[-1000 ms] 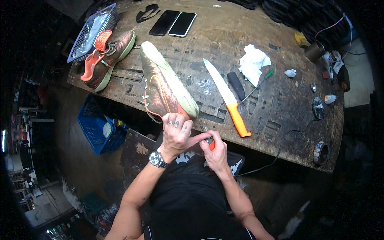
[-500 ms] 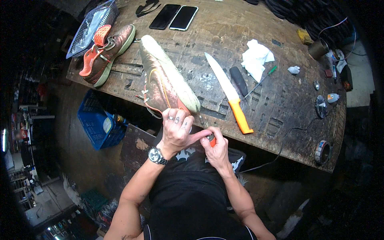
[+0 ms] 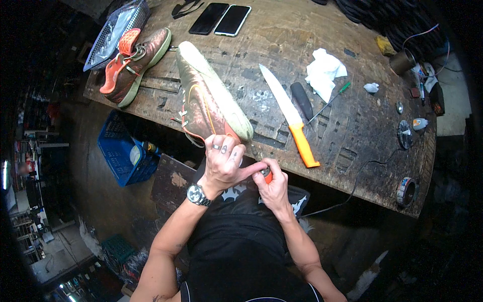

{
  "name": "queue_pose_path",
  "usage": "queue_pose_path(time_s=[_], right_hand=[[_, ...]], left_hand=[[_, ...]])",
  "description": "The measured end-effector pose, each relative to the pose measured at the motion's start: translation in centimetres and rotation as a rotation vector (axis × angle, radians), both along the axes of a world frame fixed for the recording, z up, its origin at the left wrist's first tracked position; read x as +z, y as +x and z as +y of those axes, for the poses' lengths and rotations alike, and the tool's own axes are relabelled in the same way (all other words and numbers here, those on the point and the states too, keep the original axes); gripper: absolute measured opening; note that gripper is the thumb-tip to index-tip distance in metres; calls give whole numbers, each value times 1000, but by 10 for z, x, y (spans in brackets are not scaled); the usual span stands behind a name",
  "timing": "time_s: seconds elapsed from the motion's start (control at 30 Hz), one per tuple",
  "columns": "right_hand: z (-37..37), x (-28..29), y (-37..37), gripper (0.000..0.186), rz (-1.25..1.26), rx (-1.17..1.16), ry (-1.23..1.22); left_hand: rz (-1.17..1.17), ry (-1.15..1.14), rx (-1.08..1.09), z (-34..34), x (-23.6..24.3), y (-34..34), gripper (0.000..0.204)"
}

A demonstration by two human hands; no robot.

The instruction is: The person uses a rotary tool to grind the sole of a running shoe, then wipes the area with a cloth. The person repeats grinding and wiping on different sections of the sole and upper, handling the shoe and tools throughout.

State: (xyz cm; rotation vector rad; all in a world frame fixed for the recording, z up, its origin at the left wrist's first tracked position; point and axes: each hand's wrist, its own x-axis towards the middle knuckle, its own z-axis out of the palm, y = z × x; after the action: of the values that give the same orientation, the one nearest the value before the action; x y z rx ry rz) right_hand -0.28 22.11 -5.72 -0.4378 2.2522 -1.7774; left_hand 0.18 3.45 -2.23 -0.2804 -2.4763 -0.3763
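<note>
A brown and coral sneaker [image 3: 201, 95] lies on its side on the bench, its pale sole turned right and its heel toward me. My left hand [image 3: 223, 163] is closed against the heel end, its thumb stretched right to my right hand. Whatever its curled fingers hold is hidden. Just past the bench's front edge, my right hand [image 3: 273, 185] is closed around a small orange-red object [image 3: 268, 177] with a dark end, mostly covered by the fingers. The left thumb tip touches or nearly touches that dark end. Right of the sneaker lies a knife [image 3: 303, 146] with an orange handle.
The matching sneaker [image 3: 136, 68] stands at the left beside a plastic basket [image 3: 118, 35]. Two phones [image 3: 233, 20] lie at the back. Near the knife are a black handle [image 3: 302, 100], a green-tipped thin tool [image 3: 329, 102] and crumpled tissue [image 3: 324, 73]. A tape roll [image 3: 406, 191] sits front right.
Both hands keep nearly the same pose, with the orange-red object still in the right one. The view has shifted very slightly; nothing on the bench has visibly moved.
</note>
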Motion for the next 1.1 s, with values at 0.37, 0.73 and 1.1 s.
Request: queue_pose_path(time_s=[0.37,0.73,1.1], right_hand=[[-2,-1,0,42,23,-22,-21],[-1,-2,-1,41,0,-1,-15],[-1,0,-1,41,-2,-1,-11]], left_hand=[[15,4,1,1,2,-3,54],[12,10,1,1,1,-1,54],[0,13,9,1,0,-1,57]])
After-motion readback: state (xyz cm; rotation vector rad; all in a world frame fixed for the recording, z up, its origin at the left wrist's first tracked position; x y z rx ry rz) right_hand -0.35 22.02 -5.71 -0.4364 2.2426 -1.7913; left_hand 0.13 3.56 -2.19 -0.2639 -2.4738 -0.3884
